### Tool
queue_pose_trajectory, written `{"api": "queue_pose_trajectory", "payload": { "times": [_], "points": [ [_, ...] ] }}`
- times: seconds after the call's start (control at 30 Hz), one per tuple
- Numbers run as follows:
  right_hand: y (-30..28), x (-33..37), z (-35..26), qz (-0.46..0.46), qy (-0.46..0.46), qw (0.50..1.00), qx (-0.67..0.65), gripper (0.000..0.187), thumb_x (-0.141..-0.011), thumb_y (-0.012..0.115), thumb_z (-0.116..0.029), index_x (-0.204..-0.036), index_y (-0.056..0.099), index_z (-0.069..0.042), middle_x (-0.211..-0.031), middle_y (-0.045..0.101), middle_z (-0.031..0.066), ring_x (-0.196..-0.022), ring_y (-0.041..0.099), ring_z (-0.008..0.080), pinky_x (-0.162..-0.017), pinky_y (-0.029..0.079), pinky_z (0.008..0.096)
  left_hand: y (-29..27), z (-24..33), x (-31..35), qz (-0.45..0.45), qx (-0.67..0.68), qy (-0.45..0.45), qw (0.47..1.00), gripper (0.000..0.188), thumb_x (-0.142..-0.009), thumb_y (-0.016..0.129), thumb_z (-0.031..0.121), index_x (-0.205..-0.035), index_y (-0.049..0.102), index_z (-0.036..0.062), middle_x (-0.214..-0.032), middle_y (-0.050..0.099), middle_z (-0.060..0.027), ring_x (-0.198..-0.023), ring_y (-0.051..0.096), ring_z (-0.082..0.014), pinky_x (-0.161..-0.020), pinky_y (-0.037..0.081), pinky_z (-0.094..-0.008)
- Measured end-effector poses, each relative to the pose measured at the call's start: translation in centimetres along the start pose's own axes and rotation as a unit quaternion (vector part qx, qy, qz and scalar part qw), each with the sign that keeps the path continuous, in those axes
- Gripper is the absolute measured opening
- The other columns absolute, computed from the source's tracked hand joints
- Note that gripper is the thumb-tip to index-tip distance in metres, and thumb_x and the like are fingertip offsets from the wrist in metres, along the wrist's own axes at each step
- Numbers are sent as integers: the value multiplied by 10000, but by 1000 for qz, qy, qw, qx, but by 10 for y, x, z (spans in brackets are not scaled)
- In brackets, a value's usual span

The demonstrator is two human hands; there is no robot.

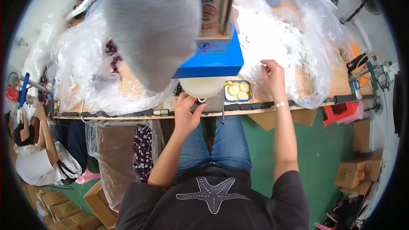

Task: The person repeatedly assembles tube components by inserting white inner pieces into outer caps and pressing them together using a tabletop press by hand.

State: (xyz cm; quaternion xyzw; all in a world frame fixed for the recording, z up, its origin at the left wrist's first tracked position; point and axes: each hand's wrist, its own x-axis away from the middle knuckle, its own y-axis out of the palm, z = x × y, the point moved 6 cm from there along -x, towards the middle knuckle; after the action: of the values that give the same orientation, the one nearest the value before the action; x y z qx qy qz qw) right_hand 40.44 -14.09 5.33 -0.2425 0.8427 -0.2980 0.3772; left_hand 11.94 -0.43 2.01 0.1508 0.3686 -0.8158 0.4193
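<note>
My left hand [187, 113] is at the table's front edge, its thumb and fingers closed round a small white-and-dark cylindrical piece [202, 101]. The piece sits just beneath the pale round underside [202, 87] of a machine with a blue housing [213, 65]. My right hand [274, 76] is raised over the near side of a heap of small white parts [272, 38]. Its index finger and thumb are bent with a gap between them, and nothing shows in it. Between the hands stands a small blue-and-yellow tin [237, 98] with round cream-coloured pieces inside.
A grey cloth [153, 25] hides much of the machine's left. Clear plastic sheeting [85, 68] holds dark purple parts on the left. Below, a lined box [117, 153] contains many purple-and-white pieces. A person [42, 157] works at far left. A red stool [341, 113] stands right.
</note>
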Motion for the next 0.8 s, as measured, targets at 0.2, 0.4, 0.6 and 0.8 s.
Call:
{"api": "queue_pose_trajectory", "payload": {
  "times": [0.2, 0.4, 0.6, 0.8],
  "points": [
    [37, -38, 32, -101, -107, 970, 193, 108, -795, 563, -66, -824, 655, -16, -835, 632, 195, -830, 631, 366, -730, 511, 450, -36, 7, -4, 103, 140, -64, 983, 188, -812, 671, 34, -991, 623, 2, -805, 568, -65, -759, 516, -181, -719, 410, -291],
    [35, -37, -1, -111, -103, 968, 199, 30, -802, 573, -40, -811, 601, -34, -828, 615, 173, -817, 622, 364, -714, 518, 446, -149, -47, 82, -327, -314, -208, 867, 192, -755, 707, 247, -832, 700, 71, -818, 677, -151, -843, 642, -351, -762, 505, -463],
    [39, -43, 27, -169, -100, 974, 113, 40, -791, 587, -6, -832, 592, -6, -915, 586, 180, -845, 616, 373, -746, 511, 437, -199, -60, 67, -201, -184, -284, 919, 236, -828, 671, 245, -818, 676, 9, -793, 638, -239, -784, 638, -405, -701, 503, -449],
    [2, -30, 4, -23, -31, 998, -39, 146, -883, 633, -28, -1024, 672, -24, -881, 647, 75, -701, 617, 186, -671, 511, 290, -185, -122, -105, 50, -438, -179, 879, 262, -956, 481, 224, -931, 618, 3, -822, 673, -244, -804, 659, -405, -705, 511, -497]
  ]
}}
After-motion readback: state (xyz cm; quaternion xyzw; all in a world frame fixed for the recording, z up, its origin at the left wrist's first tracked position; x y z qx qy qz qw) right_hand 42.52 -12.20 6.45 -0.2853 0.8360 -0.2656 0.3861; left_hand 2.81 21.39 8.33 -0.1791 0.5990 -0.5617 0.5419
